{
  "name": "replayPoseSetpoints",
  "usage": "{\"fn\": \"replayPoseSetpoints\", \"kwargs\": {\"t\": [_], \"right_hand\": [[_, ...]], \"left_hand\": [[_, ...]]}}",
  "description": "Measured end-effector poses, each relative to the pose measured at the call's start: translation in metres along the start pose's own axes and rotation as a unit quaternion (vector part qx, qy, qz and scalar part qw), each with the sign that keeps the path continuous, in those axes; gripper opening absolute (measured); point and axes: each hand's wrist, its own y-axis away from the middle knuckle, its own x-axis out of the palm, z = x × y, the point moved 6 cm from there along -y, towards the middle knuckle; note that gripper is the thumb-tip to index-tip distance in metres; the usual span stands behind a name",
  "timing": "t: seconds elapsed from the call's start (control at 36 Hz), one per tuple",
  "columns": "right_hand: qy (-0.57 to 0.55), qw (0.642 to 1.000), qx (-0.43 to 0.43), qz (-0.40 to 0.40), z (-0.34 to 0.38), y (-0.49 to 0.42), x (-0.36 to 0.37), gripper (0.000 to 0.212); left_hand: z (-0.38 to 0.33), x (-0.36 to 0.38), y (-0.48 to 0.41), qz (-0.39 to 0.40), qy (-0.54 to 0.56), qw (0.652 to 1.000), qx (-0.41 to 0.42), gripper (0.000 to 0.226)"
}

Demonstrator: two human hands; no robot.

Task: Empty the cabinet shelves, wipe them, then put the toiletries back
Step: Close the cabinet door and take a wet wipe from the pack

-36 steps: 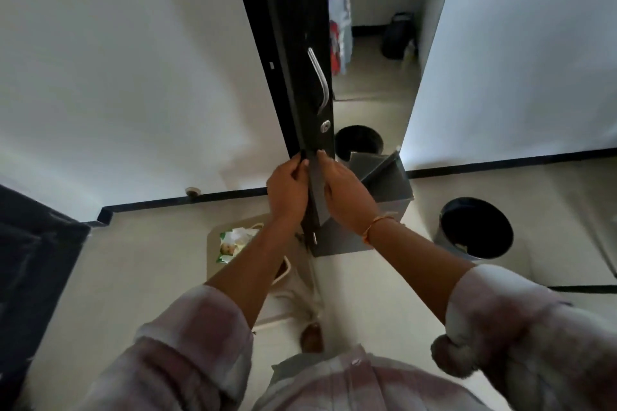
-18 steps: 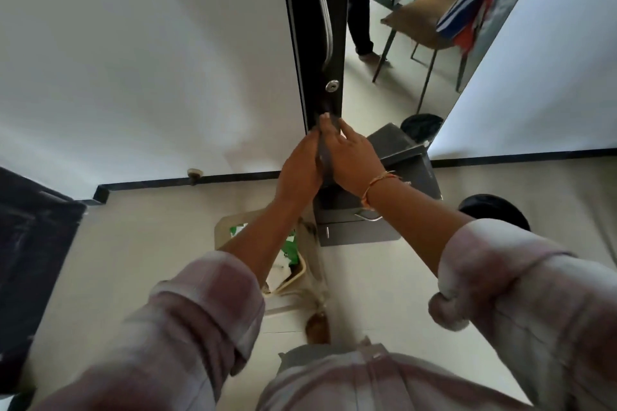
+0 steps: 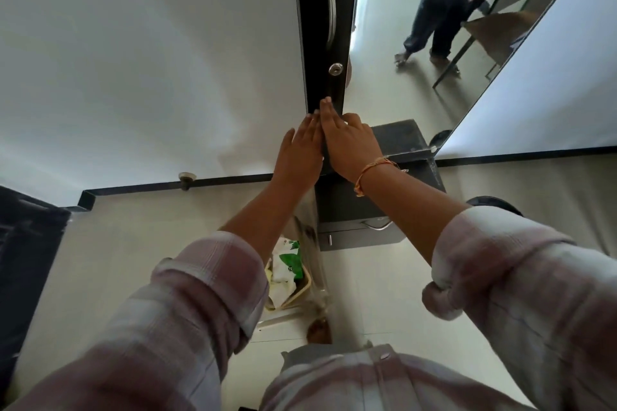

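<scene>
- Plain white wall (image 3: 133, 60): one, left of door.
- Tall black cabinet door (image 3: 314, 43): one. Long axis vertical, straight ahead of both hands. Shelves not in view.
- Low grey drawer unit (image 3: 340, 210): one, under right wrist.
- Beige basket holding toiletries packets (image 3: 300, 294): one, on floor below left forearm.
- Left hand (image 3: 297, 157): flat, fingers straight, at door's lower left edge, gripping nothing.
- Right hand (image 3: 350, 147): fingers extended on door front, gripping nothing. Judged the nearer hand to handle.
- Long silver bar handle (image 3: 330, 0): one, above hands.
- Round silver lock (image 3: 335, 69): one, between handle and hands.

No legible text anywhere. Small dark mark on green-white packet (image 3: 289, 257) in basket (image 3: 305, 289): too blurred to read.
</scene>
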Motion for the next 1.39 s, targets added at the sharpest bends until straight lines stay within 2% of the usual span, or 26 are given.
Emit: {"fn": "replayPoseSetpoints", "kwargs": {"t": [0.25,0.39,0.47,0.56,0.67,0.75,0.89,0.97,1.03,1.08,1.19,1.39], "right_hand": [[0.015,1.0,0.007,-0.012,-0.002,-0.024,-0.001,0.082],[0.01,1.0,0.007,-0.024,-0.004,-0.026,0.01,0.09],[-0.018,0.999,0.006,-0.029,-0.004,-0.027,0.014,0.093],[-0.083,0.996,0.022,-0.024,-0.002,-0.023,0.02,0.083],[-0.124,0.99,0.041,0.044,0.005,-0.006,0.049,0.076],[-0.142,0.98,0.062,0.127,0.015,0.011,0.085,0.073],[-0.188,0.941,0.055,0.276,0.044,0.048,0.151,0.031],[-0.172,0.919,0.026,0.353,0.065,0.075,0.181,0.034],[-0.153,0.905,0.011,0.396,0.076,0.091,0.2,0.04],[-0.137,0.893,-0.013,0.428,0.087,0.106,0.218,0.048],[-0.124,0.881,-0.019,0.457,0.101,0.126,0.242,0.06],[-0.113,0.881,-0.031,0.458,0.114,0.131,0.26,0.052]], "left_hand": [[0.017,0.003,-0.021,0.018,-0.035,0.999,0.004,0.074],[0.018,0.005,-0.02,0.008,-0.015,1.0,0.014,0.076],[0.019,0.007,-0.02,0.002,0.004,1.0,0.018,0.074],[0.024,0.01,-0.013,-0.006,0.036,0.999,0.01,0.068],[0.034,0.028,0.015,0.003,0.091,0.996,-0.023,0.057],[0.044,0.048,0.048,0.023,0.132,0.989,-0.055,0.046],[0.075,0.096,0.129,0.044,0.249,0.944,-0.21,0.015],[0.1,0.131,0.189,0.074,0.282,0.888,-0.356,0.017],[0.113,0.154,0.228,0.095,0.287,0.859,-0.413,0.016],[0.121,0.176,0.263,0.118,0.287,0.839,-0.448,0.024],[0.122,0.199,0.297,0.132,0.32,0.816,-0.463,0.047],[0.119,0.224,0.291,0.132,0.339,0.813,-0.454,0.059]]}}
